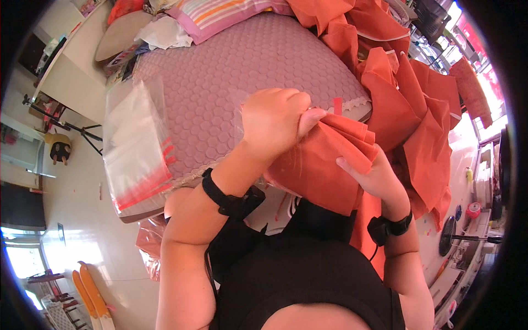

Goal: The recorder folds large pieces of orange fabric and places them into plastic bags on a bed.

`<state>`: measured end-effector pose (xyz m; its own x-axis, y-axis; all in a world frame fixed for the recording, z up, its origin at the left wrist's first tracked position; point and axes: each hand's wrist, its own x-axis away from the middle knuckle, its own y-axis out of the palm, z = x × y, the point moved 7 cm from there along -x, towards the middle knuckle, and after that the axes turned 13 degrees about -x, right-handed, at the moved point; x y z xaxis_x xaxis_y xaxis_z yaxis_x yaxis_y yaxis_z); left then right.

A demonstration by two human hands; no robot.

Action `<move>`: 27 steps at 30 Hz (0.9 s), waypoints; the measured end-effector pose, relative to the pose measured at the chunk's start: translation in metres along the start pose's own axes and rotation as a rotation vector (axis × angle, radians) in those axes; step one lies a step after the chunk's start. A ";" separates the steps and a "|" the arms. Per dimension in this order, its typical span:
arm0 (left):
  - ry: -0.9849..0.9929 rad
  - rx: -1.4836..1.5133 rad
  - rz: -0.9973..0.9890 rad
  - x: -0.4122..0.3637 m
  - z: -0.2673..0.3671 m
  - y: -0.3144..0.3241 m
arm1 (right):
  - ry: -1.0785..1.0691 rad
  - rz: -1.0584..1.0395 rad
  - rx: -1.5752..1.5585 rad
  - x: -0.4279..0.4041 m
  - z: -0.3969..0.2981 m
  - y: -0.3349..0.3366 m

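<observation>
My left hand is closed, its thumb pressing on the gathered upper part of an orange-red non-woven fabric piece. Clear plastic film shows beside that hand and along the fabric's lower left edge. On the right, my right hand grips the folded end of the same fabric between thumb and fingers. A stack of clear plastic bags with red edge strips lies at the left corner of the mauve quilted bed cover. More orange-red fabric pieces are heaped at the right.
A striped pillow and a white crumpled cloth lie at the far side of the bed. A black tripod leg stands at the left. Filled shiny plastic packets are below the bed's near left corner. A fan is at the right.
</observation>
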<state>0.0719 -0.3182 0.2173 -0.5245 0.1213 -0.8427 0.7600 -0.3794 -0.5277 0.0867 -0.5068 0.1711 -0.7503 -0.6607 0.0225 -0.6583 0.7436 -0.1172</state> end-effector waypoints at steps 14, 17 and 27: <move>0.116 0.132 0.255 -0.031 0.018 -0.009 | -0.136 0.069 0.089 -0.003 -0.011 -0.011; 0.155 0.176 -0.085 -0.033 0.034 0.003 | -0.088 0.090 0.108 -0.006 -0.020 -0.006; 0.160 0.049 0.185 -0.041 0.050 -0.009 | -0.409 0.217 0.389 -0.017 -0.008 0.006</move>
<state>0.0671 -0.3653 0.2618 -0.3077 0.1879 -0.9328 0.8157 -0.4525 -0.3602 0.0951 -0.4908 0.1780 -0.7296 -0.5418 -0.4173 -0.3645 0.8244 -0.4329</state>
